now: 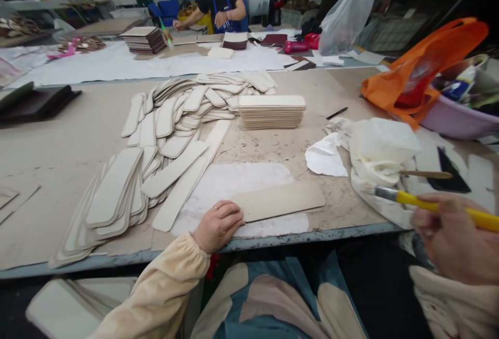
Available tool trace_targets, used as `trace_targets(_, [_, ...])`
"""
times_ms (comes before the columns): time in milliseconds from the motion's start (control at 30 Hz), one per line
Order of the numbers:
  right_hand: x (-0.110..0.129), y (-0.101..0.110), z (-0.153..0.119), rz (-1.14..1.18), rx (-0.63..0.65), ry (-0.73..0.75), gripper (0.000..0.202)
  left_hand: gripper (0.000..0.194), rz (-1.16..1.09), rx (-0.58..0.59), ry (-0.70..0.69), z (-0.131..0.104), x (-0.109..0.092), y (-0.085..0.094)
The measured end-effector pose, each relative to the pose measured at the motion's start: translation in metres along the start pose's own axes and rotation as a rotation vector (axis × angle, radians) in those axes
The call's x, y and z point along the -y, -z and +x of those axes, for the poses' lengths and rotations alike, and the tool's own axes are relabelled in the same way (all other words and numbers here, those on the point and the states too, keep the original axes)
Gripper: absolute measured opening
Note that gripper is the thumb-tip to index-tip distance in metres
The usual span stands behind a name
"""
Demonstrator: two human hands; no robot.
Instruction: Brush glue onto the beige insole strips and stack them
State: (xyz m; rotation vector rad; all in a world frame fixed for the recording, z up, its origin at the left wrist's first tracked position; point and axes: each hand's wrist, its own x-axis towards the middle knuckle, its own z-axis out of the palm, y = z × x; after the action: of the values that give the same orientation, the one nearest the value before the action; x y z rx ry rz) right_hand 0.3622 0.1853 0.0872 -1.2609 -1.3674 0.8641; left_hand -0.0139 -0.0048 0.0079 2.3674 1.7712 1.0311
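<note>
A long beige panel with rounded corners lies on a white paper sheet near the table's front edge. At its left end, my left hand has its fingers closed on the panel; the thumb is hidden. My right hand, off to the right, is wrapped round a flat paintbrush with a yellow handle and pale bristles. The bristles point left, close to a bundle of white plastic. Left of the sheet spreads a big loose pile of similar panels.
Behind the sheet stands a neat stack of panels. To the right are crumpled white paper, a thin wooden stick, an orange bag and a lilac basin. A co-worker sits across the table.
</note>
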Motion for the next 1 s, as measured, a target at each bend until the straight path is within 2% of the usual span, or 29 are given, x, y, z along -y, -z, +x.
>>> trace_targets(33, [0.005,-0.017,-0.013,0.130,0.036,-0.058,0.030,0.017,0.002,-0.002,0.002,0.000,0.000,0.000])
trace_targets(100, [0.013,-0.054,-0.040,0.243,0.169,-0.132,0.029,0.016,0.004,-0.003,0.006,0.001,0.000,0.000])
trace_targets(233, [0.018,-0.124,-0.082,0.258,0.424,-0.189,0.031,0.015,0.003,0.001,0.020,0.002,0.000,0.001])
trace_targets(300, [0.018,-0.151,-0.094,0.264,0.512,-0.200,0.033,0.014,0.002,0.007,0.027,0.001,0.000,0.001])
trace_targets(400, [0.017,-0.175,-0.104,0.256,0.600,-0.213,0.032,0.013,0.007,0.017,0.033,0.001,0.001,0.000])
trace_targets(533, [0.014,-0.189,-0.109,0.228,0.639,-0.214,0.032,0.011,0.019,0.035,0.043,0.000,0.001,0.001])
trace_targets(700, [0.008,-0.193,-0.108,0.139,0.627,-0.208,0.033,0.009,0.020,0.031,0.044,0.002,0.000,0.002])
trace_targets(833, [0.003,-0.184,-0.099,0.081,0.575,-0.186,0.034,0.008,0.024,0.026,0.046,0.002,0.000,0.002])
trace_targets(1000, [-0.006,-0.160,-0.077,-0.002,0.465,-0.163,0.038,0.009,0.021,0.028,0.037,0.002,0.002,0.001])
